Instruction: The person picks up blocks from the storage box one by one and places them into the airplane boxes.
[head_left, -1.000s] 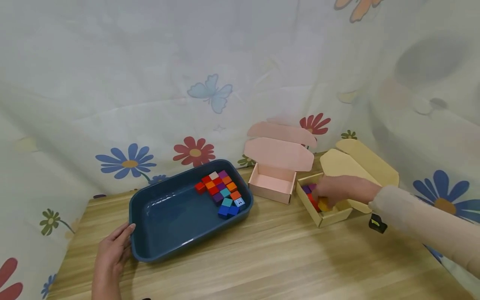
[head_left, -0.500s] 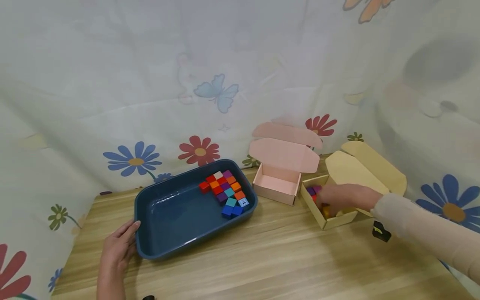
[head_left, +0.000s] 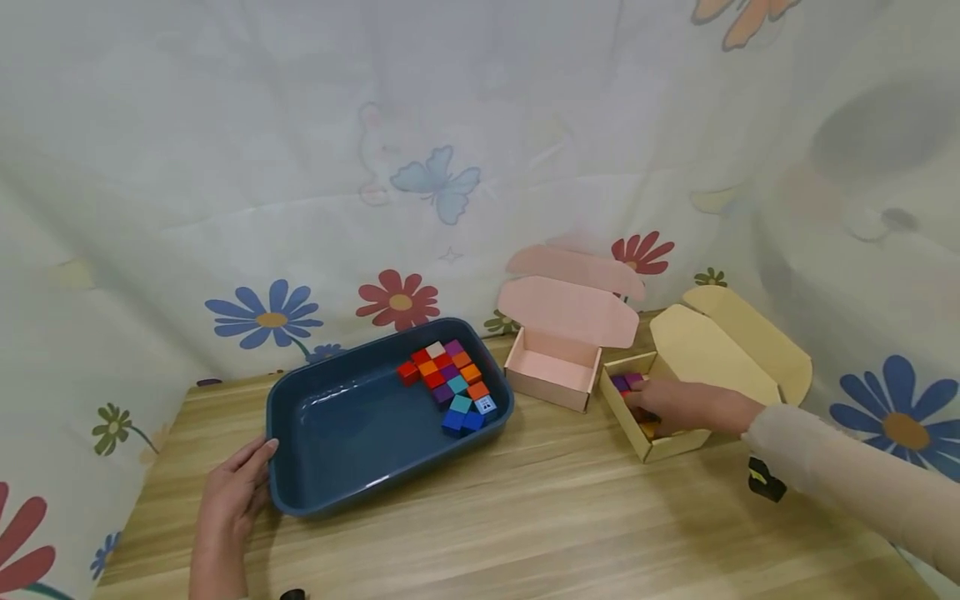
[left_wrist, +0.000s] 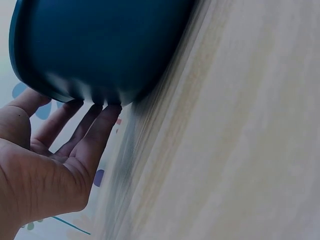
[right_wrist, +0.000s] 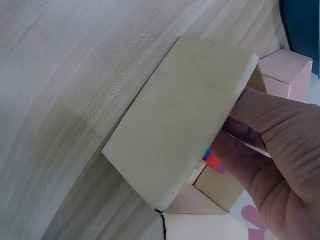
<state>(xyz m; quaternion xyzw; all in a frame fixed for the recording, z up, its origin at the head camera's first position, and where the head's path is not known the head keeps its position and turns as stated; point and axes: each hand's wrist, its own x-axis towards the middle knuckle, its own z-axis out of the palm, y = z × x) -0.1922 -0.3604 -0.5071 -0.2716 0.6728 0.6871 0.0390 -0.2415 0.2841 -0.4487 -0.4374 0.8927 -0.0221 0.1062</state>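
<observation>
A dark blue tray point(head_left: 330, 446) stands at the left. Several coloured cubes point(head_left: 442, 375) are grouped at its right end. My left hand point(head_left: 232, 496) holds the tray's left end, thumb at the rim and fingertips against the outer wall point(left_wrist: 100, 55). On the right, my right hand point(head_left: 678, 404) reaches into an open yellow cardboard box point(head_left: 678, 446). Purple, red and orange cubes point(head_left: 630, 381) show around its fingers. In the right wrist view, the front wall of the box hides the fingertips, so I cannot see whether they pinch a cube.
An open pink cardboard box point(head_left: 551, 375) stands between the tray and the yellow box, lid raised. The wooden table point(head_left: 480, 525) meets a flower-printed cloth point(head_left: 315, 208) behind and at the sides. A small black object point(head_left: 765, 479) shows beneath my right forearm.
My right hand has shifted slightly within the yellow box, and its fingers have changed position over the cubes. The view has turned slightly. My left hand stays at the tray's end.
</observation>
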